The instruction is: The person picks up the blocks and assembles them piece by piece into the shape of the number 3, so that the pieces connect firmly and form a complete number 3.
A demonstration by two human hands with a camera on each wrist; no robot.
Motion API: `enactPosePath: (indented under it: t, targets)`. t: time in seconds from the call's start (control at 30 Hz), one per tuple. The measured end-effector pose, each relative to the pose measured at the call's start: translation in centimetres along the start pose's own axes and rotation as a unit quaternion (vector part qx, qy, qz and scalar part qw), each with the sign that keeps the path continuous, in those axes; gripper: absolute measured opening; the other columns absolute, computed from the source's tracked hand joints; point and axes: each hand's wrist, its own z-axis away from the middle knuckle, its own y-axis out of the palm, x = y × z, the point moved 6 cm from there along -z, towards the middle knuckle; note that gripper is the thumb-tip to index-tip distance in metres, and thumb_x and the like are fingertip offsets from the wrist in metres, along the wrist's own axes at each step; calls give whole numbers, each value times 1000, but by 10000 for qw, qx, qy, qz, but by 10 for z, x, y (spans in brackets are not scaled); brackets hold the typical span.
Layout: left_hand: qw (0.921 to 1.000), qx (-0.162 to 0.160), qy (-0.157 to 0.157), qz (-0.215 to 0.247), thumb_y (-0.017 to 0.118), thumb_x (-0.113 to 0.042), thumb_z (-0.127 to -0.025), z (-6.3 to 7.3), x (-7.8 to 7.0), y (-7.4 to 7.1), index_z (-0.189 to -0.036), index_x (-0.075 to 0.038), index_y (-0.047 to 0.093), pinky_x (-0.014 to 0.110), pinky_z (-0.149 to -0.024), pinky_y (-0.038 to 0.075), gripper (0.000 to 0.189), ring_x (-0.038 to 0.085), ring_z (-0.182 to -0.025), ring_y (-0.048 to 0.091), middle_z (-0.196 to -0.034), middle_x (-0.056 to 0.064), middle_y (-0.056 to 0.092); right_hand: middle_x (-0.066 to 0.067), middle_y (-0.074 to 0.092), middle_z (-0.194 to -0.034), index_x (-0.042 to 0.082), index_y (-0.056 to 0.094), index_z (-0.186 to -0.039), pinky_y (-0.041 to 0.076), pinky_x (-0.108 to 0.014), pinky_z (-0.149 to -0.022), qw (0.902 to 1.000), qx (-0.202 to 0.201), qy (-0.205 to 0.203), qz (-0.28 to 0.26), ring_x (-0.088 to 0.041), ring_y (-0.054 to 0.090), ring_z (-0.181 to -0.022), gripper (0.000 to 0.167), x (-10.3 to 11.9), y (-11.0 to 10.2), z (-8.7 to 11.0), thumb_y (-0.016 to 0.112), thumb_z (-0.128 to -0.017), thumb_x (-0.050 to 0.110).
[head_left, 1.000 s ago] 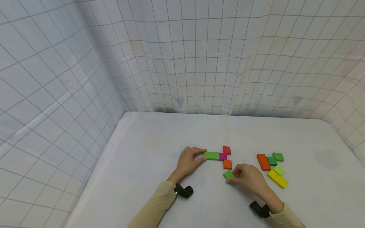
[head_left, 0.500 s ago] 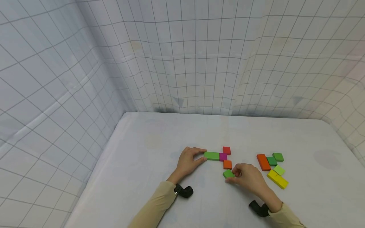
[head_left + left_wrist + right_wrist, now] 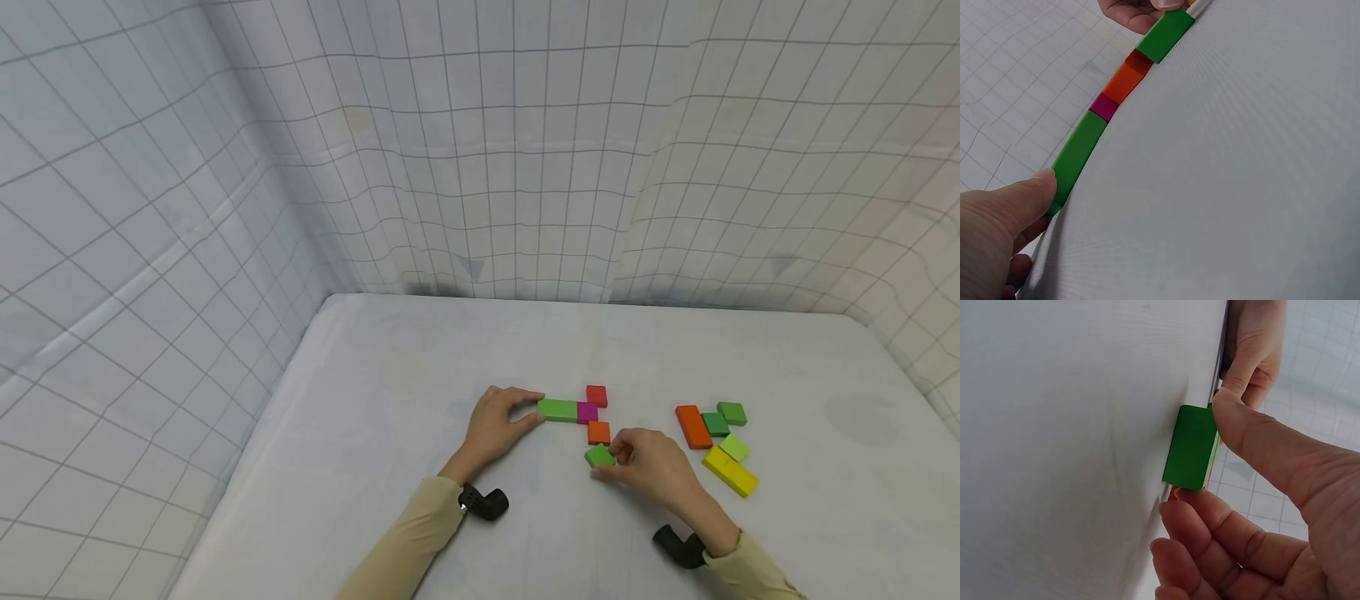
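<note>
Green, the small square block [image 3: 599,457] sits at nine o'clock from my right hand [image 3: 654,467], the nearer of the two, pinched between thumb and fingertips, the hand parted only to the block's width. It is turned askew to the orange square [image 3: 598,432], just beyond at twelve o'clock. My left hand [image 3: 492,427] pinches the long green block [image 3: 557,410], whose axis runs nine to three.
</note>
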Motion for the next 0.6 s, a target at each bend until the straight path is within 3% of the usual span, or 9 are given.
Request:
enactPosePath:
  t: [0.6]
  targets:
    - [10000,-66,66,-6,71,-34,-85,0,-2,-2,-115,-22,70,26,-73,38,32,10,-84,48,-111,-10,67,6,50,-64,13,64,-78,37,-29,-56,10000,-10,-8,-14,-13,45,-60,33,4,-2,3,86,-67,36]
